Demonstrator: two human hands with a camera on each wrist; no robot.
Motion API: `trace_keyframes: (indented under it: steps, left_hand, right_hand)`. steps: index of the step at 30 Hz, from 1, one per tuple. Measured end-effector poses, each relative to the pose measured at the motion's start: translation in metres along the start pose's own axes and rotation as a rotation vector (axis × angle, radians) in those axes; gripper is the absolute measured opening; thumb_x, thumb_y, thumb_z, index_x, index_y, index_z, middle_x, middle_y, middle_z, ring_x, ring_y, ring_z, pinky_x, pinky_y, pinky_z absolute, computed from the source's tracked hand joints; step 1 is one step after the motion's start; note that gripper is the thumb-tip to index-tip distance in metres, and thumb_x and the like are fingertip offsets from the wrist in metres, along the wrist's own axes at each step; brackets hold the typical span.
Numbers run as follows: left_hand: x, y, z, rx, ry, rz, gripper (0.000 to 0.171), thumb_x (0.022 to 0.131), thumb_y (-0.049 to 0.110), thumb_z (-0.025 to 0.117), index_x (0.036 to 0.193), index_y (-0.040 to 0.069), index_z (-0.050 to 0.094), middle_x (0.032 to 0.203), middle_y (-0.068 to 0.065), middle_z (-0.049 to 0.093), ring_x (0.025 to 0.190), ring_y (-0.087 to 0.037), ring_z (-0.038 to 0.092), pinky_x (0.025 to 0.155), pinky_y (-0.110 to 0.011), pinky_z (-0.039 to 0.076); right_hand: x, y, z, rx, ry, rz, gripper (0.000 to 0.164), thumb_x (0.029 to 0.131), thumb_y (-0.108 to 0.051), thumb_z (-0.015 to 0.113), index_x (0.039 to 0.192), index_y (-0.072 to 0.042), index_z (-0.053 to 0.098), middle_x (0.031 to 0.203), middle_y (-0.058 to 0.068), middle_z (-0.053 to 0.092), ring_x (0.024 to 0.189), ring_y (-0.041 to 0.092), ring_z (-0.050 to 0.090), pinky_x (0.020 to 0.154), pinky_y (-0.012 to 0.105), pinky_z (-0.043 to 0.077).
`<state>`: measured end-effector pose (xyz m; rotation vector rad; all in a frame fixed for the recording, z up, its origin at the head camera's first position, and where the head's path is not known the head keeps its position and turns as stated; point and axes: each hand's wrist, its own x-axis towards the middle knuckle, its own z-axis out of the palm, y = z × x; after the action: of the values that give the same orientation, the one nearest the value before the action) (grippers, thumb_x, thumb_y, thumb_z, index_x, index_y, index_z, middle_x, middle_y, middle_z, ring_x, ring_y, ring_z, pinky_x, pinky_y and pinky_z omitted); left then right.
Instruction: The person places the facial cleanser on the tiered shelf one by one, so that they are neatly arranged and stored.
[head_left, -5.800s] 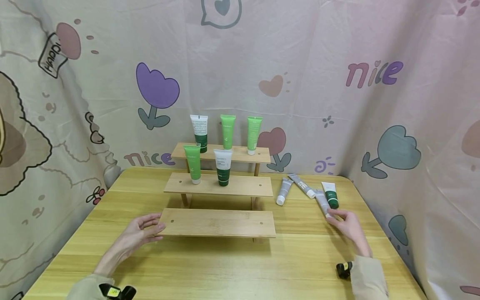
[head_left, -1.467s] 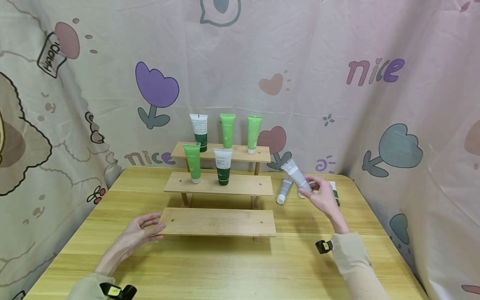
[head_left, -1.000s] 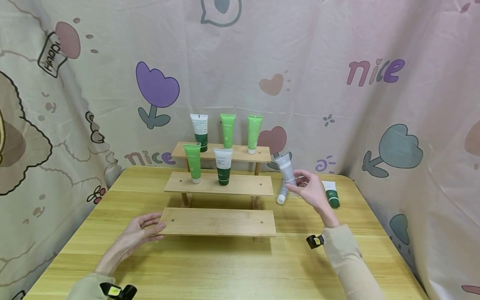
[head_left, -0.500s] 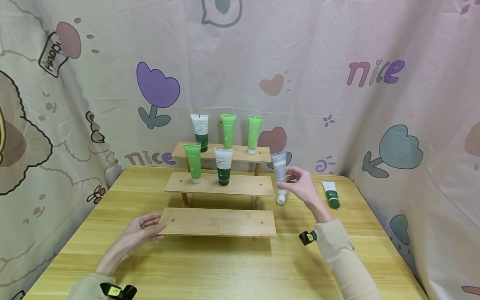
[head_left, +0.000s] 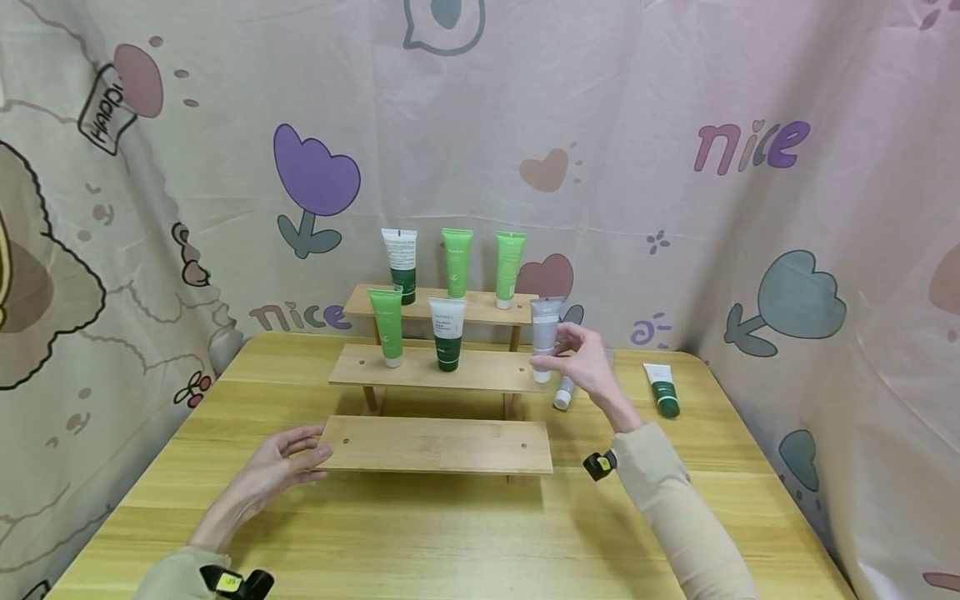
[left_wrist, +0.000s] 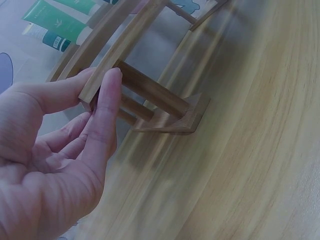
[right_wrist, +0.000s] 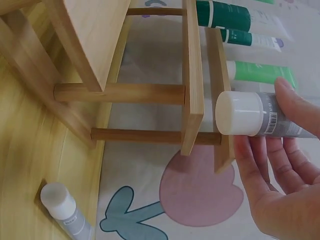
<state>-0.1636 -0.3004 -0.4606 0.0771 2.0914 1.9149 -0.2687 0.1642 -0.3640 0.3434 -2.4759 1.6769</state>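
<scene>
My right hand [head_left: 588, 364] pinches a grey squeeze tube [head_left: 544, 327] between thumb and fingers, its white cap [right_wrist: 239, 113] pointing down at the right end of the middle tier. In the right wrist view that cap is apart from the board's edge. My left hand [head_left: 281, 465] grips the left end of the lowest board of a three-tier wooden display stand [head_left: 438, 446], thumb on one face and fingers on the other [left_wrist: 102, 100]. On the middle tier stand a green tube [head_left: 387, 325] and a white-and-dark-green tube [head_left: 447, 333].
The top tier holds another white-and-dark-green tube [head_left: 401, 262] and two green tubes [head_left: 456, 262]. Right of the stand, a grey tube [head_left: 564, 393] lies partly hidden behind my right hand. Farther right lies a white-and-green tube [head_left: 662, 390]. A printed cloth [head_left: 615, 125] hangs behind the table.
My right hand has picked up a grey tube from the table's right side, turned it cap-down and carried it left to the middle tier's end. My left hand has stayed at the stand.
</scene>
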Motion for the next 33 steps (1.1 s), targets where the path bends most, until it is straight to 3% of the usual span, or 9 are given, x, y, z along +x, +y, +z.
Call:
trace_keyframes:
  steps: [5,14,22,33]
  left_hand:
    - [-0.001,0.000,0.000,0.011,-0.001,0.007,0.078,0.100,0.011,0.062,0.151,-0.020,0.011,0.123,-0.007,0.049,0.101,-0.005,0.064,0.094,-0.031,0.064]
    - [-0.001,0.001,0.001,0.013,0.008,-0.007,0.079,0.100,0.012,0.062,0.152,-0.019,0.012,0.126,-0.011,0.047,0.102,-0.005,0.063,0.094,-0.030,0.064]
    - [-0.001,0.000,0.001,0.009,0.001,0.000,0.078,0.100,0.010,0.062,0.151,-0.019,0.010,0.124,-0.008,0.048,0.101,-0.005,0.063,0.093,-0.030,0.064]
    - [-0.001,0.000,0.001,0.009,-0.007,-0.002,0.078,0.100,0.011,0.061,0.151,-0.020,0.011,0.123,-0.008,0.049,0.102,-0.006,0.063,0.094,-0.031,0.064]
  right_hand:
    - [0.005,-0.001,0.006,-0.018,-0.019,-0.019,0.049,0.076,-0.009,0.087,0.119,0.001,0.064,0.104,0.020,0.071,0.083,0.010,0.063,0.079,0.019,0.055]
    - [0.009,-0.008,0.014,-0.020,-0.036,-0.033,0.044,0.077,-0.009,0.087,0.112,-0.001,0.062,0.097,0.010,0.071,0.084,0.009,0.063,0.079,0.019,0.054]
    - [0.014,-0.012,0.024,0.071,-0.042,-0.030,0.039,0.075,-0.002,0.086,0.102,-0.003,0.058,0.093,0.002,0.068,0.084,0.010,0.063,0.075,0.018,0.056]
    - [0.019,-0.011,0.036,0.099,-0.039,0.001,0.038,0.074,-0.003,0.086,0.100,-0.005,0.058,0.100,0.009,0.070,0.087,0.014,0.064,0.077,0.020,0.056]
